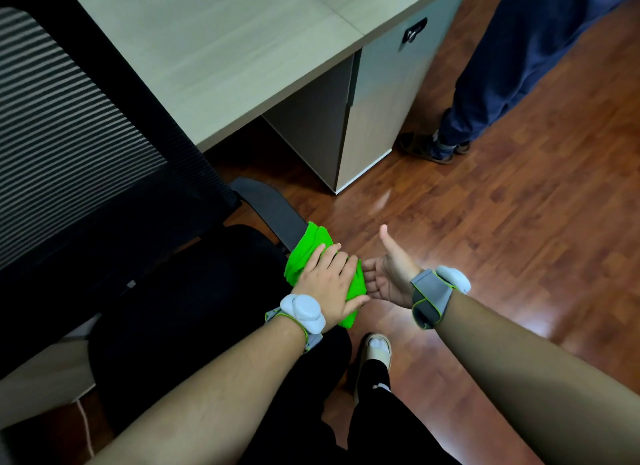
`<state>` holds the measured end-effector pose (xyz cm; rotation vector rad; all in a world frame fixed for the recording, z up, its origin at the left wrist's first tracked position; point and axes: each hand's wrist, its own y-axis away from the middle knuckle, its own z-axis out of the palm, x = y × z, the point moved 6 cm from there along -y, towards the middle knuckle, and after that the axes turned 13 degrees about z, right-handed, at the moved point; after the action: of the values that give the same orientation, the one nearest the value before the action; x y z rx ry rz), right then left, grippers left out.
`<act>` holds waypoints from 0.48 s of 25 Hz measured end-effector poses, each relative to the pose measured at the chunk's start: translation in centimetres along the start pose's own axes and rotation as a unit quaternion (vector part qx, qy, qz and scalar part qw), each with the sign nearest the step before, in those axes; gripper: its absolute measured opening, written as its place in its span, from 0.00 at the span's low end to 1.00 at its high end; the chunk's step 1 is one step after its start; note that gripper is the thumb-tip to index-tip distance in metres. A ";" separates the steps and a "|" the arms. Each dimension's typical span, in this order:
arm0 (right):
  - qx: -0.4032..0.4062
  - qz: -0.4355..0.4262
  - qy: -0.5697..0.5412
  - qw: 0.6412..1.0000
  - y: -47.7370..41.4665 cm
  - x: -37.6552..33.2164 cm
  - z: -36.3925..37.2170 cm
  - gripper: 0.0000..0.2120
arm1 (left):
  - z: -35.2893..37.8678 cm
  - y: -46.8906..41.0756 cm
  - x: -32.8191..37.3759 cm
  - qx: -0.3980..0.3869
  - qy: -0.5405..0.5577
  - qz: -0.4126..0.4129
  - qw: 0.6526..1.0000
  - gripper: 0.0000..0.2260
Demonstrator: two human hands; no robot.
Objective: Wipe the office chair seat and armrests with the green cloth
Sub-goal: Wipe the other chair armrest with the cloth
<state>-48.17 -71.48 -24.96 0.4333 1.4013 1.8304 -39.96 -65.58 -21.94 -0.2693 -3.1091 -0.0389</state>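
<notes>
A black office chair fills the left side, with a striped mesh backrest point(59, 118) and a dark seat point(194, 291). Its right armrest point(273, 211) runs from the backrest toward me. The green cloth point(310, 248) is draped over the armrest's near end. My left hand point(329, 281) lies flat on top of the cloth, pressing it onto the armrest. My right hand point(389, 274) is held palm up beside the armrest's end, thumb raised, its fingertips under the cloth's edge. The near tip of the armrest is hidden by the cloth and hands.
A light wooden desk point(214, 45) with a locked cabinet point(381, 101) stands behind the chair. Another person's legs in blue trousers point(502, 66) stand at the upper right on the wooden floor point(502, 222). My own foot point(375, 352) is below the hands.
</notes>
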 end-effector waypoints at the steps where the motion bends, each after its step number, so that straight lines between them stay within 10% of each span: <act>1: -0.002 0.002 0.001 1.000 -0.1 -0.3 0.0 0.48 | 0.0 0.0 -0.2 0.004 0.008 -0.004 1.000 0.33; 12: 0.014 -0.044 0.009 0.999 -2.2 -4.7 3.6 0.19 | 0.9 -0.7 -9.6 -0.010 0.082 -0.062 0.995 0.25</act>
<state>-41.93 -72.39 -24.94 0.3644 1.4365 1.7510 -30.66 -67.86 -23.12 -0.0674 -2.9594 -0.0905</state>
